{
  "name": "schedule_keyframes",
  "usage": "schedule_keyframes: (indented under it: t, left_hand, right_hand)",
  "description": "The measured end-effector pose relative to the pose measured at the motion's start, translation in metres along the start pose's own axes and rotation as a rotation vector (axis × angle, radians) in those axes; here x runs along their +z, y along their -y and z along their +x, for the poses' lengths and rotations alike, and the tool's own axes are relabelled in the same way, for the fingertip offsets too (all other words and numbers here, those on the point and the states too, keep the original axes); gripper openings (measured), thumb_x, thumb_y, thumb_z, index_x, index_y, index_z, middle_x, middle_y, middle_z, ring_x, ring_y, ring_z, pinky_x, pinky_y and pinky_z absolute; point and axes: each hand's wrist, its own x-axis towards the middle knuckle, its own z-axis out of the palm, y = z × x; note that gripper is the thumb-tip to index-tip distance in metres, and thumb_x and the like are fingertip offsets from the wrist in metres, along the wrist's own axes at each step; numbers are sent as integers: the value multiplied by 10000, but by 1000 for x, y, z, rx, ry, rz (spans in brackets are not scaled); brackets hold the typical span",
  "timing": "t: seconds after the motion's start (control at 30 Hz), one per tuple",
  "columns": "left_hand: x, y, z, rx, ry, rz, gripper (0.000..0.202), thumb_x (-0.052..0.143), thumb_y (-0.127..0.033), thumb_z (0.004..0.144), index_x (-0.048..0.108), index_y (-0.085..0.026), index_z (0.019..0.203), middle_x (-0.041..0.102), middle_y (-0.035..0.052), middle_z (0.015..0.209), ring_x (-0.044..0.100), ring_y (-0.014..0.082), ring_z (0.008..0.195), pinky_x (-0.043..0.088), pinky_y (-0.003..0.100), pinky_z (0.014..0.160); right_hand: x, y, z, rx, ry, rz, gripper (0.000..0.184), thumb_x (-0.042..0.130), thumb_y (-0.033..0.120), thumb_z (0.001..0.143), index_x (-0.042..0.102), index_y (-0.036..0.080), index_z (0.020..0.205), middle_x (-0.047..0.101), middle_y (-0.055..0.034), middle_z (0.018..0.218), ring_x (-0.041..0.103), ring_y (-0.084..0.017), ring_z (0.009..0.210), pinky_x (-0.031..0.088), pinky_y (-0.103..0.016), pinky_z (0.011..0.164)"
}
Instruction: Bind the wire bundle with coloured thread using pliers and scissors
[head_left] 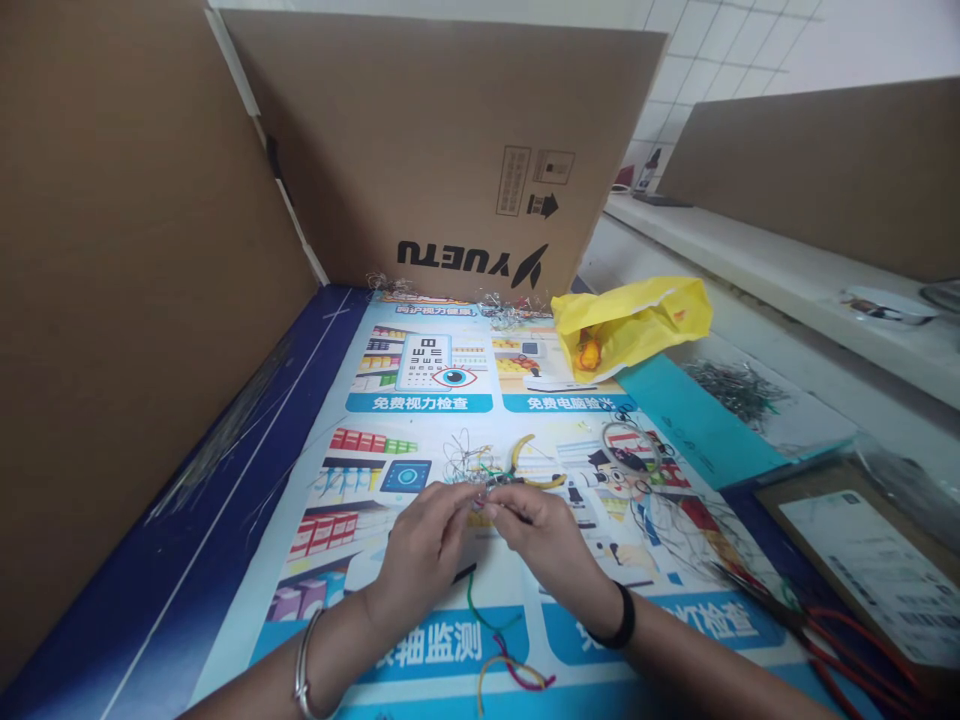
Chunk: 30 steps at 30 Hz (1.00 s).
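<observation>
My left hand (429,535) and my right hand (541,535) meet over the middle of the printed sheet. Both have thumb and forefinger pinched together at one small, thin item between the fingertips, too small to make out. Just beyond the fingertips lie pliers with yellow handles (517,462), partly hidden by the right hand. Beside them is a loose tangle of thin wire (466,452). Below the hands, a green cord (480,605) and a knot of magenta and yellow cord (516,668) lie on the sheet.
Red-handled scissors (821,635) lie at the lower right. A wire coil (631,448) sits right of the pliers. Behind it are a yellow bag (637,320) and a pile of short wire pieces (731,390). Cardboard panels (420,150) stand at the back and left.
</observation>
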Motion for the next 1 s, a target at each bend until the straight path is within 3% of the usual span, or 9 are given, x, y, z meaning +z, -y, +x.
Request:
schedule_keyframes:
  t: [0.27,0.63,0.8,1.0]
  left_hand:
    - [-1,2,1,9,9,34,218,475,-116,877,584,-201,1045,688,50,940,630,172,870,526,302,766]
    - [-1,2,3,-61,4,69,125,528,-150,844,595,-193,940,697,31,860,655,162,795,534,279,730]
    - [-7,0,6,-96,27,34,87,519,-140,850,557,-204,895,687,-10,796,660,132,709,513,223,648]
    - [-11,-2,7,-95,76,29,90,454,-142,885,526,-196,890,655,16,799,634,143,733,495,238,651]
  right_hand:
    - [0,-1,-3,56,38,107,158,518,259,804,626,178,722,521,31,592,454,-100,540,356,-200,494]
    - [-2,-2,-1,28,48,57,178,508,259,826,617,172,715,517,28,594,464,-104,550,354,-197,494]
    - [-11,-1,-3,-129,113,-176,201,455,207,876,647,192,821,603,13,662,550,-122,616,409,-204,570]
    - [-18,-4,0,-374,36,-526,192,461,196,898,652,192,915,698,-44,869,638,-177,808,456,-264,743]
